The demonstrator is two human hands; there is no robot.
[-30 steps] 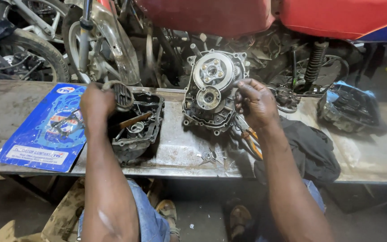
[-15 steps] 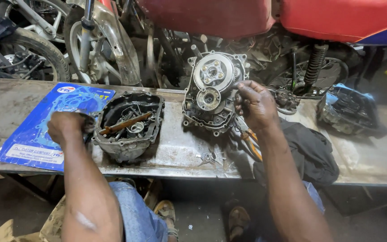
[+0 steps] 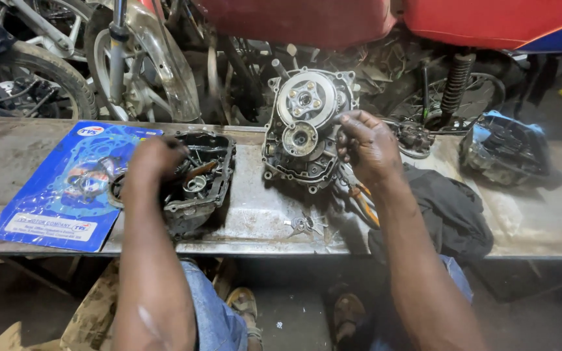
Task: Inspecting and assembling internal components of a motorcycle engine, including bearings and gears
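Observation:
My right hand (image 3: 369, 143) grips the right edge of an upright engine crankcase (image 3: 304, 127) with a round clutch plate on its face; it stands on the metal workbench (image 3: 255, 214). My left hand (image 3: 154, 159) rests on the left rim of a dark engine side cover (image 3: 200, 179) that lies open side up, with small parts and a wooden-handled tool inside. Whether the left fingers grasp the cover or something in it is hidden by the hand.
A blue gasket-kit card (image 3: 66, 188) lies at the bench's left end. A black cloth (image 3: 453, 208) and orange-handled pliers (image 3: 362, 198) lie to the right, a small star-shaped metal part (image 3: 307, 224) near the front edge. Motorcycle wheels (image 3: 40, 78) and a red bike body (image 3: 385, 19) crowd behind.
My left hand went from the side cover down to the blue card, then came back to the cover's left rim. The right hand has stayed on the crankcase.

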